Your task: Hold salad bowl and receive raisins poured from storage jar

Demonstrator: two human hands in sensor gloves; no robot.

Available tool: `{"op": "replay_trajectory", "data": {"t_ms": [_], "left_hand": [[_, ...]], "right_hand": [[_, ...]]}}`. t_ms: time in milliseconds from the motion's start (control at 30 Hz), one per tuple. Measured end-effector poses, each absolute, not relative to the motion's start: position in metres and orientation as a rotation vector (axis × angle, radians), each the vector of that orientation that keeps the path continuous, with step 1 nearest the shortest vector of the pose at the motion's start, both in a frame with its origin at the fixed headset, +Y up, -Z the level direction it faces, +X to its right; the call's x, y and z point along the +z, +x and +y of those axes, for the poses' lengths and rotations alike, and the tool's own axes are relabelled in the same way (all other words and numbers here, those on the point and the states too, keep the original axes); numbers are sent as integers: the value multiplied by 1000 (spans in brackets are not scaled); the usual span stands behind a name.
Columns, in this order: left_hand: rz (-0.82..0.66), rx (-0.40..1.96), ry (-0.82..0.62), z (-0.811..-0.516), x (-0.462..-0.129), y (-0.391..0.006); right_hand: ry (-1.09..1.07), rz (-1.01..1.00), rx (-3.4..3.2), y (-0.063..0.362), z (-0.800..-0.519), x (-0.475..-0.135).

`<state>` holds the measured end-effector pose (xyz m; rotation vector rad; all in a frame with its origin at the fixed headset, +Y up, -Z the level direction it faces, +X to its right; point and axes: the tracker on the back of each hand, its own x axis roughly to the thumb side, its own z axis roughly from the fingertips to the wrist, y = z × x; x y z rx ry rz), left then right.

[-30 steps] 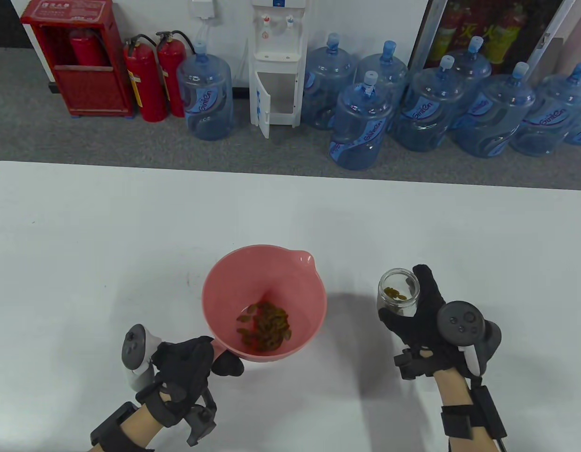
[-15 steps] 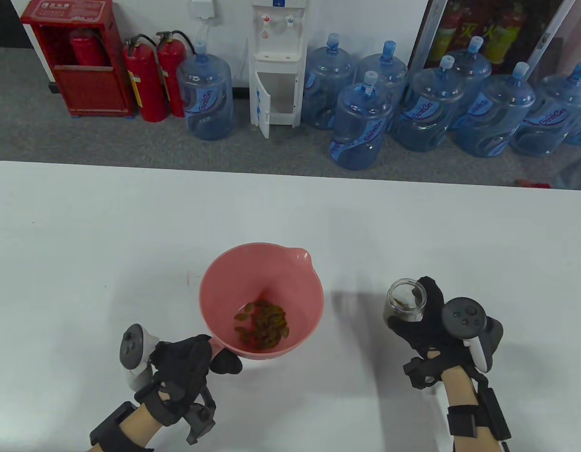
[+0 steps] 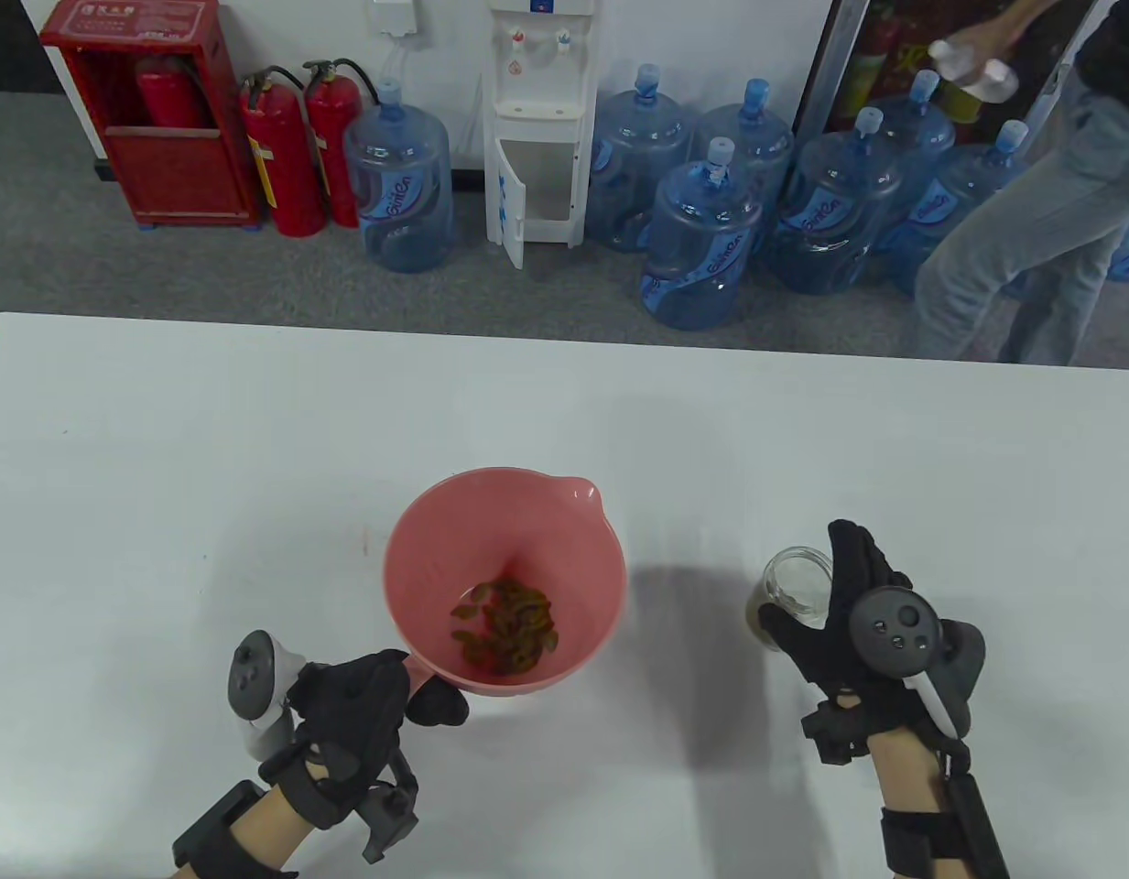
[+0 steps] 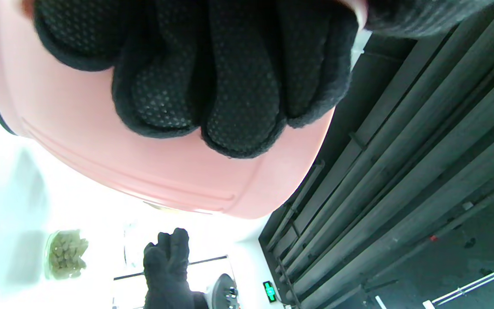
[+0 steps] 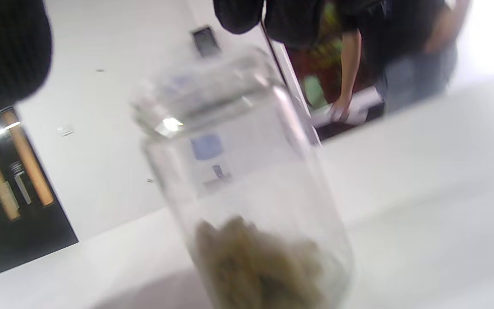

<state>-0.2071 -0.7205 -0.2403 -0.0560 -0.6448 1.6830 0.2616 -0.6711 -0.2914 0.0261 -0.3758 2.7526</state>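
1. The salad bowl (image 3: pixel 506 579), pink with a pouring spout at its upper right rim, is sitting low in the centre of the table view, tilted toward the lower edge, with a small heap of raisins (image 3: pixel 504 628) lying in its bottom.
2. The left hand (image 3: pixel 353 710) is gripping the bowl at its lower left rim: the thumb is lying over the rim, and in the left wrist view the fingers (image 4: pixel 230 86) are pressing curled against the bowl's pink outer wall.
3. The storage jar (image 3: pixel 796 595), clear glass and open-mouthed, is standing upright at the lower right of the table view, well apart from the bowl; a layer of raisins is lying at its bottom in the right wrist view.
4. The right hand (image 3: pixel 857 623) is wrapping the jar from the right, with the thumb at the jar's near side and the fingers (image 3: pixel 848 558) stretching up past its mouth; whether the jar is resting on the bench is not clear.
5. Nothing is standing between bowl and jar; only a grey shadow is falling on the white bench (image 3: pixel 253 439) there.
6. Beyond the bench's far edge, grey carpet is carrying a row of blue water bottles (image 3: pixel 701 238), a white water dispenser (image 3: pixel 541 119) at the top centre, and fire extinguishers (image 3: pixel 294 151) beside a red cabinet (image 3: pixel 147 110) at the upper left.
7. A person in jeans (image 3: pixel 1013 229) is bending at the upper right, carrying something pale.
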Motion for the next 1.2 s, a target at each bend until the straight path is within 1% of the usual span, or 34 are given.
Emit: {"op": "replay_trajectory", "data": {"t_ms": [33, 167, 233, 333, 433, 600, 633, 967, 1033, 1200], "left_hand": [[-644, 1683, -50, -720, -240, -208], [-644, 1672, -33, -720, -240, -209], [-643, 1674, -30, -720, -240, -210], [-643, 1674, -23, -719, -240, -210], [-642, 1672, -21, -719, -240, -211], [-644, 1666, -16, -719, -240, -211], [-642, 1667, -16, -719, -240, -211], [-617, 1655, -40, -727, -243, -209], [-611, 1659, -55, -728, -243, -208], [-579, 1619, -61, -722, -247, -205]], "right_hand": [[106, -416, 2780, 248, -663, -287], [327, -473, 2804, 209, -651, -278], [432, -470, 2820, 191, -650, -276], [524, -502, 2849, 169, -655, -273], [556, -504, 2862, 160, -668, -272], [553, -564, 2840, 158, -684, -268], [559, -546, 2845, 157, -686, -267], [613, -585, 2873, 152, -687, -255], [613, -556, 2862, 152, -690, -255], [623, -539, 2877, 153, -690, -253]]}}
